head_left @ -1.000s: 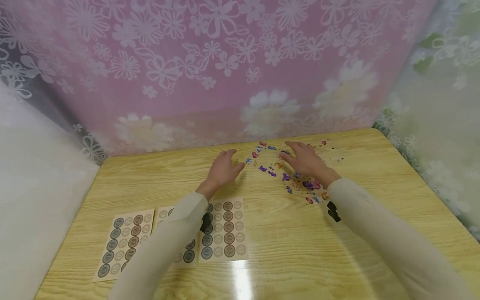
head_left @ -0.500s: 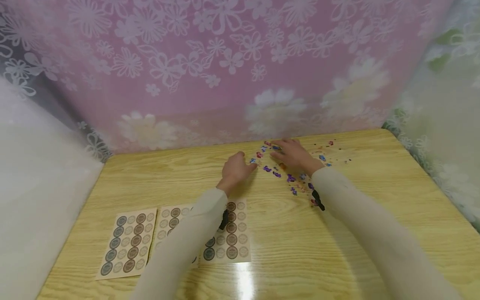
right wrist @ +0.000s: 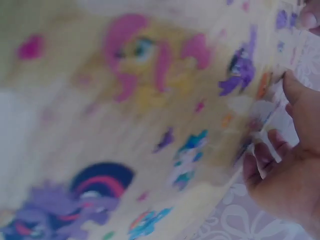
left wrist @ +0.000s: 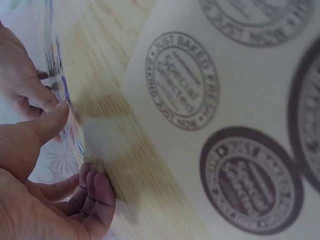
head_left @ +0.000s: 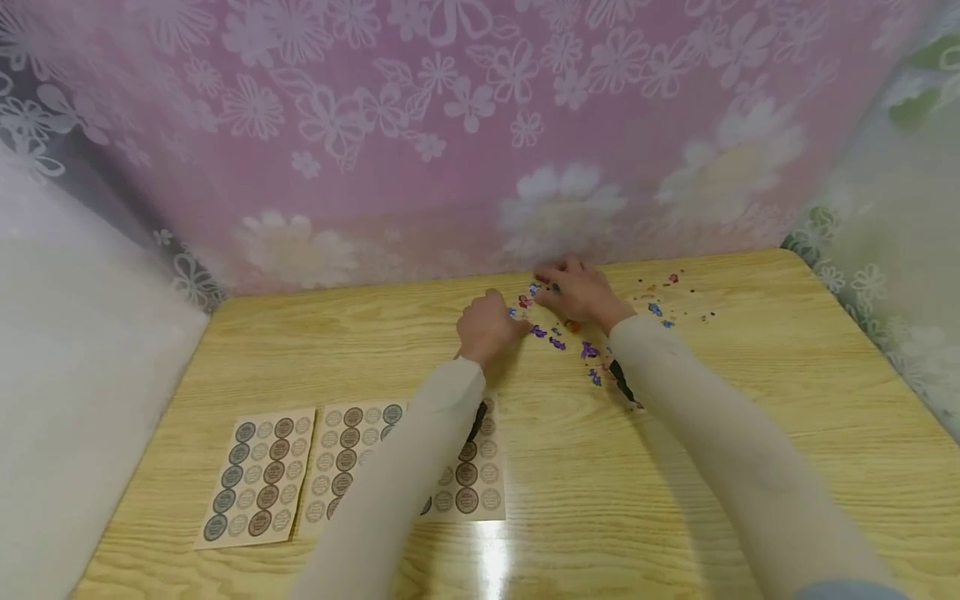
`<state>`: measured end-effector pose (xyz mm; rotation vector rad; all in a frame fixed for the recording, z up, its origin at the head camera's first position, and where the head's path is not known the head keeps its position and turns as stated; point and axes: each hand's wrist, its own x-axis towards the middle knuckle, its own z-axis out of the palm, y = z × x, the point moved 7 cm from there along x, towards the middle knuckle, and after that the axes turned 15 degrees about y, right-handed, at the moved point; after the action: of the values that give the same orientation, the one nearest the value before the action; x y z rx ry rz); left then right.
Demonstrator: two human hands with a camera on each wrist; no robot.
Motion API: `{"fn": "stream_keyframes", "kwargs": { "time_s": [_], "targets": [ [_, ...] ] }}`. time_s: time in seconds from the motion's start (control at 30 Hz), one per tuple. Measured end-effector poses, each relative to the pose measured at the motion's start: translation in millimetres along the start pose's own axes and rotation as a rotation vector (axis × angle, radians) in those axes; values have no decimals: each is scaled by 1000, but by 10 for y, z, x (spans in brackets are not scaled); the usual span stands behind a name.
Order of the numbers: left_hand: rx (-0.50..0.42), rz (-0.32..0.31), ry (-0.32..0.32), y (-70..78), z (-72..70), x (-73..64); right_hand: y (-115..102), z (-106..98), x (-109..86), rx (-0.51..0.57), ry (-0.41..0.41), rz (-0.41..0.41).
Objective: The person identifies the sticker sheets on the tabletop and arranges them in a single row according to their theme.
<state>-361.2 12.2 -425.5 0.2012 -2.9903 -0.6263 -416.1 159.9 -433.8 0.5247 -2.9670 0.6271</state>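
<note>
A transparent sticker sheet with small cartoon ponies (head_left: 588, 350) lies toward the back of the wooden table; in the right wrist view a yellow pony with a pink mane (right wrist: 145, 57) shows up close. My left hand (head_left: 487, 327) rests at the sheet's left side, thumb stretched toward the stickers. In the left wrist view its fingers (left wrist: 92, 195) bend down to the tabletop, apart from the thumb. My right hand (head_left: 579, 292) reaches over the sheet's back part. Its bent fingers (right wrist: 267, 155) touch down near the far edge, with a gap to the thumb; its sleeve covers some stickers.
Three beige sheets of round labels lie front left: one on the left (head_left: 255, 479), a middle one (head_left: 330, 467) and a right one (head_left: 487, 500), the last two partly under my left arm. A pink floral curtain (head_left: 420, 208) hangs along the table's back edge.
My left hand has moved right, up to the left side of the pony stickers. My right hand has moved left and back across them. The label sheets stay where they were.
</note>
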Motion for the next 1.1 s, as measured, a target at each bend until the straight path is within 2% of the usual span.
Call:
{"fn": "stream_keyframes", "kwargs": {
  "time_s": [0.2,0.33,0.47,0.67,0.83,1.1],
  "targets": [
    [-10,-62,-13,-59,4,24,-57,21,63,27,-91,23],
    [-17,-66,-23,-69,8,30,-51,31,114,2,-145,19],
    [-29,-50,-13,-48,5,18,-26,13,140,-12,-166,24],
    [-25,-16,3,10,-4,-5,-30,-38,147,10,-153,14],
    [-8,-9,6,38,23,-6,13,-36,177,21,-97,9],
    [57,102,33,124,34,-32,41,-48,201,87,35,12]
  ]
}}
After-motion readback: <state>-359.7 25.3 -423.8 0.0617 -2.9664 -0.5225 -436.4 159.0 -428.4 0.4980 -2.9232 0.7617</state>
